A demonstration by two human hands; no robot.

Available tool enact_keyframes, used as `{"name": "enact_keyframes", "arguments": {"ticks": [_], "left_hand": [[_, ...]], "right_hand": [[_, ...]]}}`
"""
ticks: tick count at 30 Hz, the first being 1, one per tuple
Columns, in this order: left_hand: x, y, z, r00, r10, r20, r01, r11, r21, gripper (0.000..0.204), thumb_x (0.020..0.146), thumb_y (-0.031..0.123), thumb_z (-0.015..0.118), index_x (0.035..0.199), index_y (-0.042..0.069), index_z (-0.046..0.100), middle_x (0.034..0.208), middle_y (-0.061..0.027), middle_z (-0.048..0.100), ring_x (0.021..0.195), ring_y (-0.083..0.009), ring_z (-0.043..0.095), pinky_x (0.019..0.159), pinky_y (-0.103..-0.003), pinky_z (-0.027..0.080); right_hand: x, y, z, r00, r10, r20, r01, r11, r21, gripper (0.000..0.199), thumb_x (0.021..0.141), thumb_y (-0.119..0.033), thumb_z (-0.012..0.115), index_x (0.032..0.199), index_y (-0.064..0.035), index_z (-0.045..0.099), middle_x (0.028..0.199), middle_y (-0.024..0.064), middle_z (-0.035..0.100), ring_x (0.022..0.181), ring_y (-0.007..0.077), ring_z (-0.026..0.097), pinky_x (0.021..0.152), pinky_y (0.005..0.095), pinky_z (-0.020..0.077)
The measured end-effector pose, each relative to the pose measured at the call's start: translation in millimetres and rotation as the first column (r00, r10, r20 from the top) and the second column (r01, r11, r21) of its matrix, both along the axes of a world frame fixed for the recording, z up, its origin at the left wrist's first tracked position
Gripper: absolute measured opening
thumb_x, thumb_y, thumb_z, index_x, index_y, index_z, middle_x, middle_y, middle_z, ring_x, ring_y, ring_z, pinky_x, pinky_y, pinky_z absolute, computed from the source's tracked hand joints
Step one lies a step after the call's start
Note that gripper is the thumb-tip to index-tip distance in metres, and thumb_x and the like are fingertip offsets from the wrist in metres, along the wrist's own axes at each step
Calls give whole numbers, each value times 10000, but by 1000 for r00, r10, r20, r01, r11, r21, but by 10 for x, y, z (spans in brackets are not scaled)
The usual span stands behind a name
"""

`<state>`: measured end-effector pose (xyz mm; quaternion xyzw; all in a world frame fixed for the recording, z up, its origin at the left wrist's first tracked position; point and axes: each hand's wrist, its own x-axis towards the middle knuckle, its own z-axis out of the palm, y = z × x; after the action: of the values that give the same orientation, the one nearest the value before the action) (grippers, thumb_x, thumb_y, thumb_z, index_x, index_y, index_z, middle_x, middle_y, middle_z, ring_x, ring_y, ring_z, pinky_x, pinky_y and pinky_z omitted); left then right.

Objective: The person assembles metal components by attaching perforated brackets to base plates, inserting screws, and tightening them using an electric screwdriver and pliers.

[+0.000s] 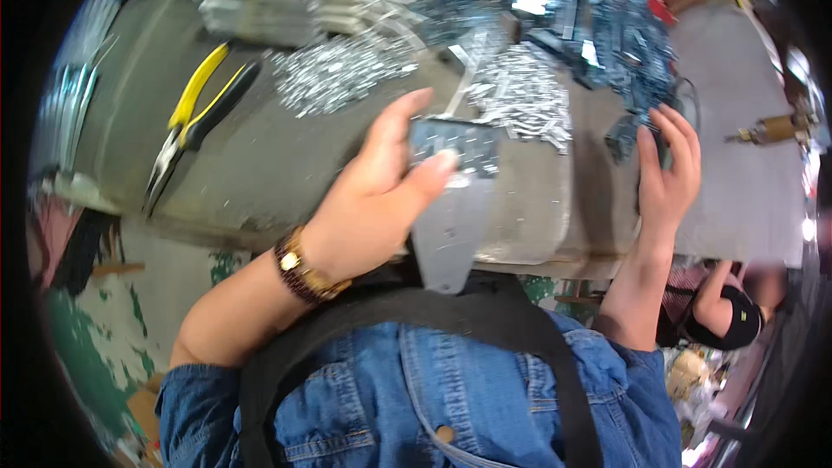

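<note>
Tapered plate (449,238): grey, metal-looking, smooth, dull sheen. Heaped small pieces (347,72): bright, shiny metal. Dark parts (607,39) — smooth and glossy, mirror-like in patches. Pliers (179,132): metal nose, plastic-looking grips. Tabletop (286,169) — matt, marked. Shirt (364,399): matt denim cloth.

Item counts on your worktop (286,169)

You: two hands, left (381,195) and right (672,169); one bracelet (299,269). One tapered plate (446,243), one pair of pliers (184,113), one brass-coloured tool (774,130). Two piles of small metal pieces, left pile (342,74), right pile (524,91); one dark heap (598,43), pieces uncountable.
</note>
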<state>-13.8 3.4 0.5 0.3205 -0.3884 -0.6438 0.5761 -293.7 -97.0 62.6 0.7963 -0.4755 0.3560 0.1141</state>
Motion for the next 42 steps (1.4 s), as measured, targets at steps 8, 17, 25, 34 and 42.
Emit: {"name": "enact_keyframes", "arguments": {"ticks": [8,17,25,34,42], "left_hand": [[-13,61,179,988,53,147,-57,998,20,523,895,54,551,1341,-9,286,1055,-82,557,977,-90,513,883,-236,405],[5,207,458,325,320,890,-9,942,-335,544,856,203,596,1292,-25,364,793,-241,614,716,-397,618,621,-397,494],[-69,154,531,377,335,864,44,925,-378,483,813,181,637,1208,-12,437,729,-200,625,664,-367,621,571,-406,483],[-148,135,555,284,299,911,-27,952,-304,396,803,121,655,1152,10,502,718,-56,596,548,-100,510,514,-245,399],[-300,122,637,221,286,932,-33,958,-286,375,823,117,634,1153,-3,502,669,-109,579,555,-193,548,534,-293,417]], "right_hand": [[-1404,-559,-418,794,-588,156,435,727,531,641,741,-304,730,1229,29,480,1006,177,607,869,281,610,779,355,486],[-1138,2,-39,-90,-216,972,-815,577,52,490,787,-112,642,1233,-37,452,985,73,565,912,197,567,866,398,448],[-238,354,-71,-402,-274,874,-911,211,-354,369,767,-212,734,1082,-160,549,1041,-3,523,967,146,511,1050,534,282],[-46,337,-380,-536,-372,758,-844,256,-471,487,747,-206,751,1180,-170,532,1004,-7,525,943,137,510,1037,518,286],[-26,220,-555,-598,-403,693,-800,257,-542,470,739,-203,757,1157,-169,546,991,-6,523,943,140,510,1039,504,284]]}}
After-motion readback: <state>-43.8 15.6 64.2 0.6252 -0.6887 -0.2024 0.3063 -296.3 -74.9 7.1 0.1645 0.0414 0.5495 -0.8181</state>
